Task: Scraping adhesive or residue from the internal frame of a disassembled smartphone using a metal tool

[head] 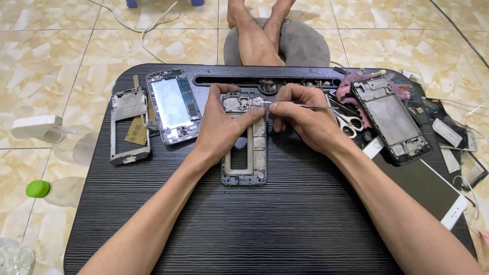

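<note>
A grey metal phone mid-frame (253, 163) lies lengthwise in the middle of a small black table (254, 229). My left hand (224, 125) presses down on its upper left part, thumb across the frame. My right hand (303, 114) holds thin metal tweezers (298, 105), their tip touching the top of the frame near my left fingertips.
At the left lie a bare phone frame (129, 126) and an opened phone body (173, 106). At the right are another opened phone (391, 119), scissors (349, 122), a pink cloth (351, 84), a white screen panel (433, 191) and loose parts. My crossed legs (260, 30) rest on a grey cushion beyond.
</note>
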